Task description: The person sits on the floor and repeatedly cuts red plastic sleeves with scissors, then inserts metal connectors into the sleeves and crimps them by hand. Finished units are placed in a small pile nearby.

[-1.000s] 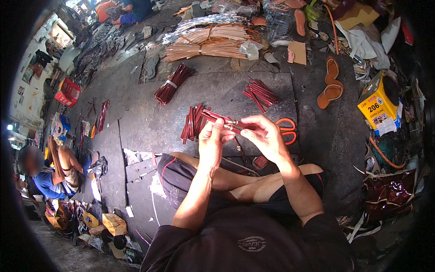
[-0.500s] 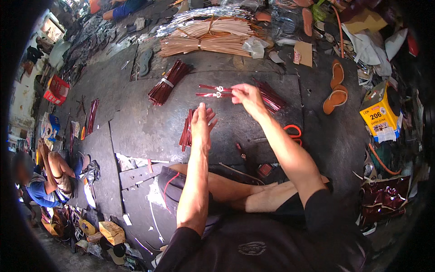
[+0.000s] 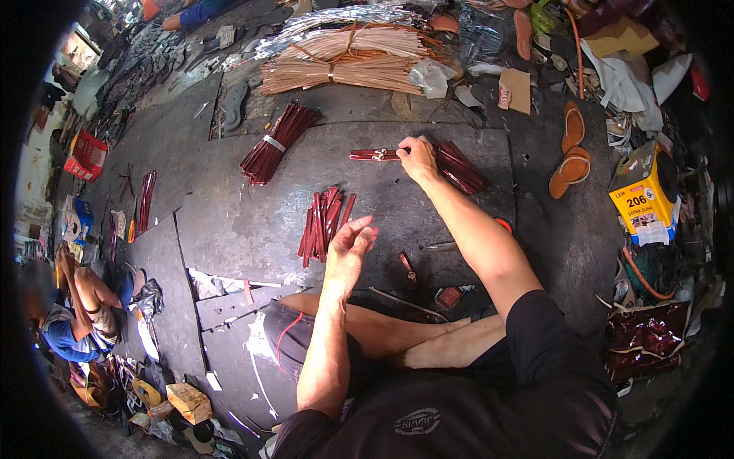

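Observation:
My right hand (image 3: pixel 418 158) is closed in a pinch at the right end of dark red straps with small metal buckles (image 3: pixel 376 154). They stretch out to the left, close together over the dark board. A bundle of long dark red strips (image 3: pixel 459 167) lies right beside that hand. Nearer to me, my left hand (image 3: pixel 350 249) has its fingers loosely apart and holds nothing visible. Just past its fingertips is a loose pile of short glossy red strips (image 3: pixel 323 226). One small buckled strap (image 3: pixel 408 266) rests alone to the right of the left hand.
A banded bundle of dark red strips (image 3: pixel 279 144) lies farther left. Beige strip bundles (image 3: pixel 344 73) are at the back. Orange-handled scissors (image 3: pixel 502 225) lie by my right forearm. Brown sandals (image 3: pixel 568 172) and a yellow box (image 3: pixel 646 195) stand right. Another person (image 3: pixel 73 325) sits at left.
My left hand has drawn back toward me and uncovered the short strips. The buckled straps in my right hand have come together and shifted slightly right.

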Tool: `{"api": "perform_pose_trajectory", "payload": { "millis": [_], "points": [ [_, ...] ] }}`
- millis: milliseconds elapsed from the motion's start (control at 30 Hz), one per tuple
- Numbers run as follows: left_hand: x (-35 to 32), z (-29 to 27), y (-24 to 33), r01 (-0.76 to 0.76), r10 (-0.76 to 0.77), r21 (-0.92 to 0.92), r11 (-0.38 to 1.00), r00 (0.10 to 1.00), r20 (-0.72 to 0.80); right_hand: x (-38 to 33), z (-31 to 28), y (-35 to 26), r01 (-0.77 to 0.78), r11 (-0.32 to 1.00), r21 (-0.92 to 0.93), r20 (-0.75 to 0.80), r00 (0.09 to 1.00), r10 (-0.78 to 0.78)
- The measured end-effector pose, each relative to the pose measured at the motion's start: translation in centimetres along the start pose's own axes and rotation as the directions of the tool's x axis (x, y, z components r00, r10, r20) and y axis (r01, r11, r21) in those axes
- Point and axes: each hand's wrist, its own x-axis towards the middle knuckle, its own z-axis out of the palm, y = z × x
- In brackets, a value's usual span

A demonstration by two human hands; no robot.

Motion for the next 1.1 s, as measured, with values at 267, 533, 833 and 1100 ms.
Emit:
{"api": "perform_pose_trajectory", "payload": {
  "millis": [267, 533, 833, 1100],
  "points": [
    [0.5, -0.1, -1.2, -0.009, 0.035, 0.302, 0.953, 0.996, -0.08, -0.2, -3.1, 0.0, 0.123, 0.991, -0.06, -0.13, 0.983, -0.13],
    [1.2, 0.2, -2.4, -0.048, 0.074, 0.414, 0.909, 0.996, -0.047, -4.6, -12.5, 3.6, -0.03, 0.999, 0.031, 0.081, 0.996, 0.027],
    [0.3, 0.9, -1.4, -0.018, 0.045, 0.511, 0.859, 0.998, -0.04, -11.5, -10.9, 5.4, 0.083, 0.934, -0.347, 0.084, 0.995, -0.057],
    [0.3, 0.8, -3.1, -0.082, 0.076, 0.521, 0.85, 0.997, 0.033, -11.8, -9.5, 6.6, 0.126, 0.99, -0.058, 0.144, 0.983, -0.117]
  ]
}}
